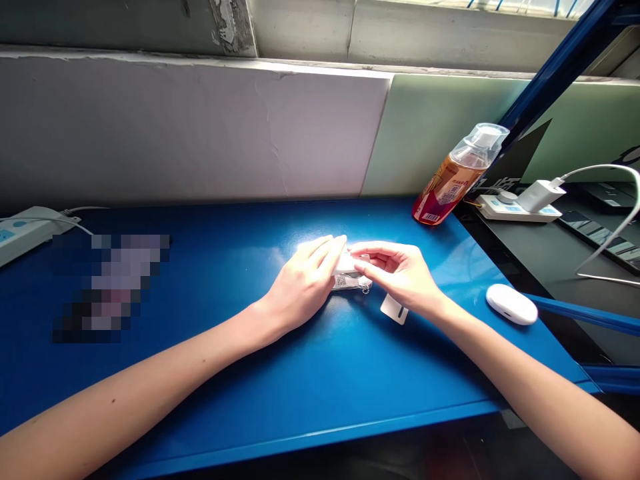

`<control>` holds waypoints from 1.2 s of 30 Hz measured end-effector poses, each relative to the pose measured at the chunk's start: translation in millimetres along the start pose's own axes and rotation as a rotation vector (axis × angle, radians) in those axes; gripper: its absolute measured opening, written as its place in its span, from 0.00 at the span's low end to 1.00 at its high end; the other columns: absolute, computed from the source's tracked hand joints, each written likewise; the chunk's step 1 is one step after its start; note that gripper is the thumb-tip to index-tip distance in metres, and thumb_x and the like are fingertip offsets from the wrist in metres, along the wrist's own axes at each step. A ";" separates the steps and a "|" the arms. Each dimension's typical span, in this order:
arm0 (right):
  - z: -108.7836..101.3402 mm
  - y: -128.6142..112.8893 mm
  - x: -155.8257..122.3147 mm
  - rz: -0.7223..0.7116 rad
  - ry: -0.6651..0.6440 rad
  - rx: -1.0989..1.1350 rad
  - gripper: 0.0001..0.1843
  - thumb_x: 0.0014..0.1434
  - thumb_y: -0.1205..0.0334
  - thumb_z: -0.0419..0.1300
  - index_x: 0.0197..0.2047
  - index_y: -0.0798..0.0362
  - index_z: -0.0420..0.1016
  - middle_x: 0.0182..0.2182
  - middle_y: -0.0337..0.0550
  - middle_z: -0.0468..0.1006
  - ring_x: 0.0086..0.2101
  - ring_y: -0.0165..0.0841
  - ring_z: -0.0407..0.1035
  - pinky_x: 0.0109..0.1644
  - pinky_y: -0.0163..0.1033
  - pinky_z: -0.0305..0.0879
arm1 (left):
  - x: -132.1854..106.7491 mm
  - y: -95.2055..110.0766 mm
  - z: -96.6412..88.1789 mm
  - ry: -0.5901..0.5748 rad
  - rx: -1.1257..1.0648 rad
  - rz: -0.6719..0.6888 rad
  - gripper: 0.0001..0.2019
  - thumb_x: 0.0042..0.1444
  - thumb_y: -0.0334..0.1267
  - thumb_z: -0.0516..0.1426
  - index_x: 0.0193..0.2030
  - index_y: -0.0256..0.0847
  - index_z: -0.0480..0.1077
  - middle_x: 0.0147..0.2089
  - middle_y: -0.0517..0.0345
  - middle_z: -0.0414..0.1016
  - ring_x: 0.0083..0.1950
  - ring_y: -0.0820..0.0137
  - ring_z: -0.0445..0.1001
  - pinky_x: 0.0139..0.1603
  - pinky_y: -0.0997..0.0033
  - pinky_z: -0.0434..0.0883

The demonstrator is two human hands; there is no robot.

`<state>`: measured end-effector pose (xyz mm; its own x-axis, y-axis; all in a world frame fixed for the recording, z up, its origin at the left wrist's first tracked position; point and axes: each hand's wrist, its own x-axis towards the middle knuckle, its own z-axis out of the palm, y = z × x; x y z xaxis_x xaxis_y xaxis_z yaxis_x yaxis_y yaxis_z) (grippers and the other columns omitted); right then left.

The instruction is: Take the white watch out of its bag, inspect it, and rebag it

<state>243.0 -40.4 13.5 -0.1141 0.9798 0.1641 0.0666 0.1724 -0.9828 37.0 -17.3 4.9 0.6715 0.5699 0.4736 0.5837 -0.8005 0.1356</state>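
Note:
Both my hands meet over a small white packet with a printed label (347, 279) lying on the blue table (210, 373). My left hand (305, 283) rests on its left side, fingers stretched along it and pressing it down. My right hand (400, 273) pinches the packet's top right with fingertips together. A small metal bead chain shows at the packet's lower right edge. A white card tag (394, 309) with a dark slot lies on the table just under my right wrist.
A tilted bottle of orange liquid (453, 177) stands at the table's back right. A white earbud case (511, 304) lies near the right edge. Power strips sit at far left (25, 230) and right (515, 208), with a charger and cable. A blurred patch lies left.

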 end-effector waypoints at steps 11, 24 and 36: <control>-24.9 5.3 13.2 -0.004 0.067 -0.148 0.12 0.52 0.57 0.71 0.39 0.53 0.84 0.40 0.48 0.85 0.40 0.41 0.80 0.47 0.47 0.76 | -1.9 -11.1 0.0 -0.230 -0.164 -0.046 0.26 0.66 0.50 0.53 0.60 0.30 0.66 0.62 0.32 0.70 0.64 0.46 0.67 0.65 0.43 0.64; -43.3 -0.8 19.9 0.126 0.199 -0.164 0.10 0.44 0.61 0.70 0.33 0.54 0.83 0.33 0.45 0.85 0.34 0.37 0.78 0.40 0.40 0.75 | -4.2 -25.3 5.6 -0.170 -0.226 -0.070 0.33 0.63 0.57 0.57 0.65 0.34 0.62 0.64 0.36 0.68 0.64 0.48 0.67 0.63 0.47 0.67; -36.7 14.4 15.6 0.041 0.107 -0.291 0.12 0.51 0.57 0.69 0.37 0.55 0.83 0.38 0.49 0.85 0.37 0.40 0.80 0.41 0.44 0.77 | -5.2 -19.6 5.3 -0.124 -0.189 -0.077 0.27 0.65 0.50 0.56 0.64 0.33 0.63 0.63 0.38 0.69 0.63 0.51 0.69 0.61 0.49 0.69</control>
<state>278.5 -19.0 5.0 -0.0016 0.9890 0.1477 0.3516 0.1389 -0.9258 24.5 -3.6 -4.8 0.6858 0.6400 0.3465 0.5476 -0.7673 0.3337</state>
